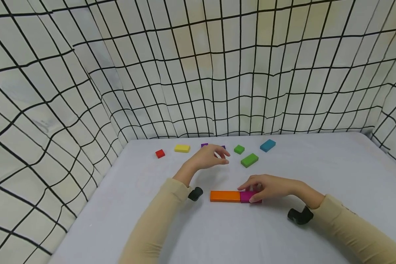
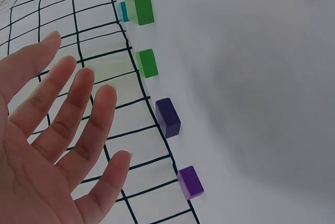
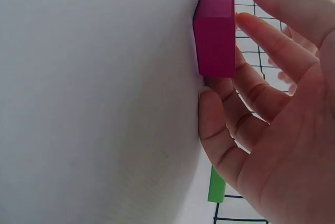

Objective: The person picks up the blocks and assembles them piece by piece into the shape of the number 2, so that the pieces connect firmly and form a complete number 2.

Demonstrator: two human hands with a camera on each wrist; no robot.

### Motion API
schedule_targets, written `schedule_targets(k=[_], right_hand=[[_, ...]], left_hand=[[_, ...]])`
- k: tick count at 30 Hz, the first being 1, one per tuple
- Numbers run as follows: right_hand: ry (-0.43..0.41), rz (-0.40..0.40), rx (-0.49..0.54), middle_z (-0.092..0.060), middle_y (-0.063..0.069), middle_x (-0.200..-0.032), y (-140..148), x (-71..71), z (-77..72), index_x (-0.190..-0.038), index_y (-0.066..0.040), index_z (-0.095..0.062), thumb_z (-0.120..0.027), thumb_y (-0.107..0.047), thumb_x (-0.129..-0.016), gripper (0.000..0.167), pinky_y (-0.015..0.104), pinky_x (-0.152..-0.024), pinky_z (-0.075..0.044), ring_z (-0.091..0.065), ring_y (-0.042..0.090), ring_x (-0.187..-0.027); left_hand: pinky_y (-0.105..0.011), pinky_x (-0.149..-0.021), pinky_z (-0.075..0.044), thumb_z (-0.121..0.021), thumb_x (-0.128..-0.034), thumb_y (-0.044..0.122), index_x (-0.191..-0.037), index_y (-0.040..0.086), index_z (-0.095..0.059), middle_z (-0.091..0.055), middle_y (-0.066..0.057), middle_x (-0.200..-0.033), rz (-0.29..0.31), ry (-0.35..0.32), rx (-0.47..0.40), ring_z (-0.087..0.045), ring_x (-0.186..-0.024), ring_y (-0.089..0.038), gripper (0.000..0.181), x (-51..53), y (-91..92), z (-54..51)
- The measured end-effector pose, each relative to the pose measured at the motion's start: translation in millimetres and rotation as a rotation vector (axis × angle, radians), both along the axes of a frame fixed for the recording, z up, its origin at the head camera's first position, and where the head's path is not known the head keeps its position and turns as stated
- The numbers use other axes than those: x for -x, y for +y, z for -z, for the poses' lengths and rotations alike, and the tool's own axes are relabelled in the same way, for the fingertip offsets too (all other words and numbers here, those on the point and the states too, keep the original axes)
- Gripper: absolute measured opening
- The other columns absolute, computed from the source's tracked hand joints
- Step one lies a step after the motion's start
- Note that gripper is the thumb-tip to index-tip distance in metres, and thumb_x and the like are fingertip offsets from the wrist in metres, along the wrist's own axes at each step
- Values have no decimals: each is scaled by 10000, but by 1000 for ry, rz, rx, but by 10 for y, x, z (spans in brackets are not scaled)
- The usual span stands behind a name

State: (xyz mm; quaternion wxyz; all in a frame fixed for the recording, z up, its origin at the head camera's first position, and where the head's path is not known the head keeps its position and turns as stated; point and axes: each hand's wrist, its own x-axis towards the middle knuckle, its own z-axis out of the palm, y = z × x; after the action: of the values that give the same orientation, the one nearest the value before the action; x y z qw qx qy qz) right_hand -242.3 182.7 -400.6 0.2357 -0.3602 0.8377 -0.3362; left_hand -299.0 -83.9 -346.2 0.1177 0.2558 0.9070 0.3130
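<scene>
An orange block lies end to end with a magenta block on the white table. My right hand is at the magenta block, thumb on its near side and fingers on its far side; the right wrist view shows the magenta block beside the curled fingers of this hand. My left hand hovers over the table behind the orange block, holding nothing, its fingers loosely bent and spread in the left wrist view. It partly hides two purple pieces in the head view.
Along the back lie a red block, a yellow one, a small green one, a longer green one and a blue one. A black net over white cloth stands behind and at the sides.
</scene>
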Motion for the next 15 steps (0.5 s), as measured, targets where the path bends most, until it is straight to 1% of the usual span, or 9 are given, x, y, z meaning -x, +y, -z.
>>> schedule_targets(k=[7, 15], right_hand=[[-11, 5, -7, -608, -50, -1077, -6, 8, 8, -1345, -196, -688, -753, -247, -948, 406, 331, -831, -506, -543, 222, -1027], [-13, -14, 7, -612, -38, -1088, -33, -7, -43, -1344, -153, -685, -752, -224, -947, 409, 326, -839, -504, -546, 209, -1017]], left_hand=[[-312, -865, -525, -724, -972, 211, -1252, 60, -715, -704, -38, -1085, 13, 24, -24, -603, -1038, -216, 317, 108, 179, 30], [-333, -866, -518, -708, -978, 171, -1257, 61, -718, -697, -78, -1127, -18, 13, -29, -602, -1036, -229, 300, 226, 346, 62]])
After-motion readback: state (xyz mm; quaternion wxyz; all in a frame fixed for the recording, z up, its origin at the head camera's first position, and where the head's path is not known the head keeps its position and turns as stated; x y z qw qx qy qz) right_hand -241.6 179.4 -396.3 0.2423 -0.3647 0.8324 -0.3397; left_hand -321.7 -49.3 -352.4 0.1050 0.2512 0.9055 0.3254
